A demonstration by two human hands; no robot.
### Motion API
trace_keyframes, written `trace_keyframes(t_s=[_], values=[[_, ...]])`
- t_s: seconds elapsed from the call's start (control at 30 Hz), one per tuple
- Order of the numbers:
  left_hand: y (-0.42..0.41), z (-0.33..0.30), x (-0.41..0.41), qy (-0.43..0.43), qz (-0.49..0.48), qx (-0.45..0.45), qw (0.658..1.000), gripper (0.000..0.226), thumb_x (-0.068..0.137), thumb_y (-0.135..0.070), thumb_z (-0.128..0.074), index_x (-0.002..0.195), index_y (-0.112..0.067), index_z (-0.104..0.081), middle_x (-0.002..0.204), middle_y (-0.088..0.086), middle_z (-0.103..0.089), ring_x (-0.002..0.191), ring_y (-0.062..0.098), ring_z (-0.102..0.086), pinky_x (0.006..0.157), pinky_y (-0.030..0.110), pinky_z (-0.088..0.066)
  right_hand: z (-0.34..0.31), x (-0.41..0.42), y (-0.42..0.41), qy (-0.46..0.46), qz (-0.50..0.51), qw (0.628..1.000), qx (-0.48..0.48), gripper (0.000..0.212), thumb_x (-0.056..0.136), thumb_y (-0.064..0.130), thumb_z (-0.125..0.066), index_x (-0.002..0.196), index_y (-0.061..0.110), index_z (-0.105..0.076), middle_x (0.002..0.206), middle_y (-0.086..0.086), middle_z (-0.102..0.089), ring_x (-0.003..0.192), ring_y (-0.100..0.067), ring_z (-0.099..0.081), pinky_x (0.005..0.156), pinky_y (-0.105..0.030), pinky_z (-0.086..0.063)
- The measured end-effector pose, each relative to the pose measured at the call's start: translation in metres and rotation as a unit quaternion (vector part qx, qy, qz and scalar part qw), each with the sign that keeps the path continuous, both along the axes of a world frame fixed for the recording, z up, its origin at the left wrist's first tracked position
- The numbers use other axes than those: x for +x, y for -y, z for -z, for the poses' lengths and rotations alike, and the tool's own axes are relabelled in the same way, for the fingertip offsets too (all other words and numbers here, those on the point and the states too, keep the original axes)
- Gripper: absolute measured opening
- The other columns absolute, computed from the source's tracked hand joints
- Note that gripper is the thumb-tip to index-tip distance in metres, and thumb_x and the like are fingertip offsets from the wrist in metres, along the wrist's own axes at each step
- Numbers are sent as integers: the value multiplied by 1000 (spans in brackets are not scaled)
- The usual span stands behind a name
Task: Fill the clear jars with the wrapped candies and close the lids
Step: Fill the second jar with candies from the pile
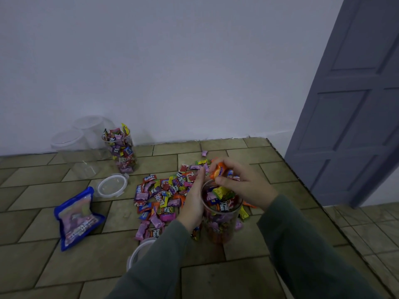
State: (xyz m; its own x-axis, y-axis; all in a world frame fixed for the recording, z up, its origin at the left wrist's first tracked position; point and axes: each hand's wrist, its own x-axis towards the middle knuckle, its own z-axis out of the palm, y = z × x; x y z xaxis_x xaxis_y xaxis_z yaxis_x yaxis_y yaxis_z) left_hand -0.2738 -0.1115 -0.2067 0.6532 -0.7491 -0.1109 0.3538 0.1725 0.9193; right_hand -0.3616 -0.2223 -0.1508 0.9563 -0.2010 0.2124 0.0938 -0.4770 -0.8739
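Olive tiled floor [64,203] carries everything. Left hand [192,203] grips the rim of the tall clear plastic jar [222,221], nearly full. Right hand [244,184] pinches an orange wrapped candy [218,172] above its mouth. Such candies look light, crinkly, slippery; I would pinch the middle.

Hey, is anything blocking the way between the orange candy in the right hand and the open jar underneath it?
Nothing visible blocks it. The right hand pinches the orange candy right above the jar, whose mouth is open and lidless. The left hand is on the jar's side, not over the mouth.
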Motion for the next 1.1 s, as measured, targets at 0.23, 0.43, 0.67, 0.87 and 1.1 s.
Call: trace_keyframes(t_s=[0.23, 0.43, 0.67, 0.87, 1.1], values=[[1, 3, 3, 13, -17, 26, 999, 51, 100, -45, -34, 89, -13, -71, 86, 7, -75, 85, 18, -72, 77, 30, -53, -9, -10, -1, -77, -5, 974, -211, 14, 89, 31, -66, 102, 34, -71, 109, 11, -59, 104, 2, -50, 93, -21, -41], [0, 1, 1, 26, -28, 16, 999, 43, 102, -38, -34, 90, -14, -67, 78, -6, -75, 77, 4, -71, 66, 19, -53, -16, -13, -11, -115, 53, 956, -265, 43, 77, 41, -76, 118, 36, -65, 115, 12, -49, 105, -4, -45, 93, -26, -43], [0, 1, -2, 39, -26, 15, 999, 37, 89, -44, -42, 87, -21, -70, 83, -7, -75, 83, 4, -69, 82, 29, -46, -23, -10, -26, -136, 62, 933, -328, 29, 91, 28, -64, 120, 24, -67, 104, 8, -57, 91, -4, -46, 82, -15, -31], [1, -1, -5, 52, -14, 11, 998, 38, 103, -30, -29, 96, -18, -65, 81, -13, -75, 80, -5, -69, 65, 10, -50, -17, -10, -19, -102, 71, 952, -278, 40, 84, 31, -71, 123, 31, -63, 107, 15, -51, 100, -2, -44, 88, -21, -36], [1, -1, -3, 35, -32, 6, 999, 43, 101, -34, -34, 85, -14, -70, 81, -3, -75, 83, 8, -70, 74, 21, -51, -13, -10, -15, -145, 8, 941, -307, 42, 87, 28, -69, 129, 25, -61, 132, 6, -59, 122, -12, -50, 106, -35, -40]])
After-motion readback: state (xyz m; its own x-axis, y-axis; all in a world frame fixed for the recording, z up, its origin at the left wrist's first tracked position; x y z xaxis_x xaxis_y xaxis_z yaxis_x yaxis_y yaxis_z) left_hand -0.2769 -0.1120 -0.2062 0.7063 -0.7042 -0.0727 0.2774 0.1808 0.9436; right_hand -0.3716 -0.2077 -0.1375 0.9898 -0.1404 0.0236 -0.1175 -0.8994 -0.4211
